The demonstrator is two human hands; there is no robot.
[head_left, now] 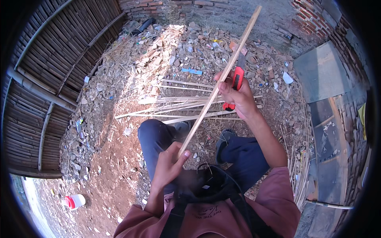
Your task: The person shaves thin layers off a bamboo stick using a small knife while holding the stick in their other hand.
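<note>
A seated person works a long, pale split-bamboo strip (pixel 216 89) with a red-handled utility knife (pixel 237 79), in a yard littered with rubble. The left hand (pixel 168 164) is closed around the strip's near end, thumb pressed along it, just above the knees. The right hand (pixel 238 97) is wrapped around the knife handle farther up the strip, its thumb resting on the strip, with the blade pointing up beside it. Beyond that upper grip the strip runs on, free, toward the brick wall.

The step in hand appears to be shaving or trimming the strip's edge. The next stroke would seem to call for a firm hold at the lower grip and a blade kept at a shallow angle and directed away from the body.

Past the right hand, a loose pile of similar thin bamboo slivers (pixel 182 107) lies on the ground beyond the dark shoes (pixel 224 139).
</note>
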